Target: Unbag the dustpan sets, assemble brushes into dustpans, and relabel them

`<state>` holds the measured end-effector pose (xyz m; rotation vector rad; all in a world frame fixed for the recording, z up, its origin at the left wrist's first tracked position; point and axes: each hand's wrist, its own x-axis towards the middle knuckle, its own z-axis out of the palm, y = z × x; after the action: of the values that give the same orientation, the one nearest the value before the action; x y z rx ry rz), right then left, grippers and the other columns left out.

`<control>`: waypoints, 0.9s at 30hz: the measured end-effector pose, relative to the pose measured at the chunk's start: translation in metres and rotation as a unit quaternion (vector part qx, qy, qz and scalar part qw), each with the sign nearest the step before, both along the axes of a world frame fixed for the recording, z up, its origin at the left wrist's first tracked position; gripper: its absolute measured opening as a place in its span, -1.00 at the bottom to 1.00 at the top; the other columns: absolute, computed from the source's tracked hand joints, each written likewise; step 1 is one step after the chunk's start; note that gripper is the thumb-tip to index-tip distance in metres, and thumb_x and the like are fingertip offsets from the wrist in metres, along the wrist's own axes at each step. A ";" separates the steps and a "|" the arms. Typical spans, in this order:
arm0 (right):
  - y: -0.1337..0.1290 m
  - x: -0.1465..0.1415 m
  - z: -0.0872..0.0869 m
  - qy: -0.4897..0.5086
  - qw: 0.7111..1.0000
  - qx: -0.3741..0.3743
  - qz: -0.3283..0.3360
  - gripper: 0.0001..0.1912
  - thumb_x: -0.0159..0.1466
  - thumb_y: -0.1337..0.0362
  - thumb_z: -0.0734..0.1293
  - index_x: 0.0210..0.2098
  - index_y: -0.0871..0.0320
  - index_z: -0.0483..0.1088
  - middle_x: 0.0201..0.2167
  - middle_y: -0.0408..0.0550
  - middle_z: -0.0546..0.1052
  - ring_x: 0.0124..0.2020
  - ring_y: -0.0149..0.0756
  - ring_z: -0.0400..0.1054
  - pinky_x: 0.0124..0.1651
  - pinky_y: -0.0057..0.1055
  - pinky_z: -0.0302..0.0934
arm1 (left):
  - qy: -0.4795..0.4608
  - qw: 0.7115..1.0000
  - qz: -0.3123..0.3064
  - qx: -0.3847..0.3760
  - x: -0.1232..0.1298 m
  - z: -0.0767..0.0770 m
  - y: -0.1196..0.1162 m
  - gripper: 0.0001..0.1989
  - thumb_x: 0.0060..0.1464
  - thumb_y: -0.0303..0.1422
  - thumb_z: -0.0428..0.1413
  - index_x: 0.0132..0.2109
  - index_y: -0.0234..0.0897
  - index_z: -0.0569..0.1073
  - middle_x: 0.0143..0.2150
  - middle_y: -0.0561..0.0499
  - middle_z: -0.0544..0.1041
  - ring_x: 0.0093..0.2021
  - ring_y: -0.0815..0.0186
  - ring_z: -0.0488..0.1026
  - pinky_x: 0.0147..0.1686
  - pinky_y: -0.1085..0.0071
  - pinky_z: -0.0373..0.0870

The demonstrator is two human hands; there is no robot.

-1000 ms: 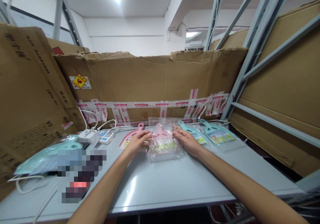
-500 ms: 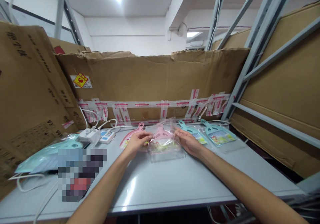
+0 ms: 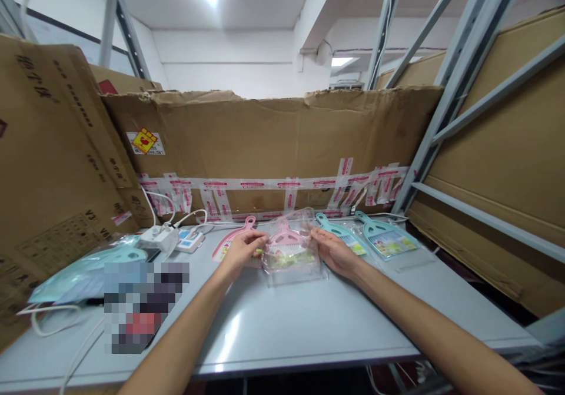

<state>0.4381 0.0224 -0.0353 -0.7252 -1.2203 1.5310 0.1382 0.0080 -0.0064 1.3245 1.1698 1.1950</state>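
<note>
A pink dustpan-and-brush set (image 3: 282, 237) with a colourful printed card lies in a clear plastic bag (image 3: 298, 276) in the middle of the table. My left hand (image 3: 242, 254) pinches the bag's left edge, its fingers closed. At the right edge, near the top, my right hand (image 3: 338, 251) grips the plastic between thumb and fingers. Partly behind my left hand is another pink dustpan (image 3: 227, 241). A turquoise dustpan (image 3: 330, 225) lies just past my right hand, and a second turquoise dustpan (image 3: 384, 236), bagged, sits farther right.
On the left are a power strip (image 3: 189, 240) with white plugs and cables, a bagged turquoise item (image 3: 83, 268) and a pixelated dark object (image 3: 150, 306). A taped cardboard sheet (image 3: 265, 142) backs the grey table (image 3: 309, 324). Metal shelf posts (image 3: 428, 130) and cardboard stand at the right.
The bag's loose upper edge has shifted slightly. Both hands keep their hold at nearly the same spots, and the other dustpans lie as before.
</note>
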 end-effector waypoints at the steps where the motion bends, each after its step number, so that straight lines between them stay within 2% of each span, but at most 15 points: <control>1: 0.000 0.000 0.000 0.005 1.000 -0.002 0.000 -0.55 0.19 -0.13 0.66 -0.32 0.04 0.51 -0.25 -0.09 0.56 -0.19 -0.16 0.46 0.00 -0.21 0.39 | 0.000 1.000 0.000 0.001 0.000 0.000 0.000 -0.58 -0.08 -0.03 0.53 -0.19 -0.23 0.75 -0.18 -0.14 0.73 -0.24 0.19 0.60 -0.38 0.43 0.43; 12: -0.004 -0.002 0.006 0.024 1.000 -0.007 -0.004 -0.54 0.15 -0.11 0.71 -0.34 0.07 0.53 -0.29 -0.13 0.56 -0.22 -0.23 0.44 0.07 -0.23 0.37 | -0.010 1.000 -0.021 0.013 0.000 0.003 -0.002 -0.51 -0.07 0.06 0.52 -0.18 -0.25 0.74 -0.16 -0.15 0.73 -0.25 0.22 0.58 -0.38 0.43 0.42; 17: -0.008 -0.002 0.007 -0.009 1.000 -0.011 -0.001 -0.56 0.18 -0.13 0.68 -0.20 0.06 0.66 -0.16 -0.04 0.68 -0.18 -0.17 0.51 -0.05 -0.25 0.39 | -0.007 0.997 -0.070 0.007 0.005 0.007 -0.008 -0.49 -0.01 0.06 0.51 -0.13 -0.27 0.72 -0.11 -0.18 0.75 -0.23 0.20 0.62 -0.35 0.40 0.46; 20: -0.009 -0.005 0.006 -0.043 0.999 0.010 -0.008 -0.54 0.23 -0.15 0.64 -0.10 0.06 0.72 -0.05 0.02 0.72 -0.16 -0.14 0.54 -0.10 -0.23 0.41 | -0.029 0.995 -0.098 -0.014 0.007 0.007 -0.010 -0.43 0.04 0.09 0.49 -0.02 -0.26 0.68 -0.02 -0.24 0.75 -0.15 0.13 0.68 -0.31 0.38 0.49; 22: -0.009 -0.006 0.005 -0.057 0.998 0.025 -0.029 -0.54 0.24 -0.16 0.63 -0.08 0.05 0.74 0.00 0.03 0.73 -0.10 -0.10 0.56 -0.11 -0.22 0.43 | -0.062 0.994 -0.089 -0.014 0.007 0.006 -0.009 -0.42 0.02 0.08 0.50 0.02 -0.21 0.63 0.05 -0.23 0.74 -0.08 0.10 0.70 -0.23 0.34 0.55; 27: -0.005 -0.004 0.004 -0.052 0.993 0.042 -0.093 -0.51 0.23 -0.21 0.61 -0.07 0.02 0.75 0.15 0.04 0.69 0.08 0.01 0.56 -0.09 -0.21 0.48 | -0.091 0.995 -0.018 0.024 0.002 0.003 -0.003 -0.50 -0.03 0.02 0.54 -0.17 -0.21 0.56 0.25 -0.22 0.67 0.05 0.09 0.69 -0.01 0.25 0.58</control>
<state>0.4342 0.0175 -0.0309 -0.8459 -1.2497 1.2956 0.1406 0.0050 -0.0033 1.2390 0.9892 1.2947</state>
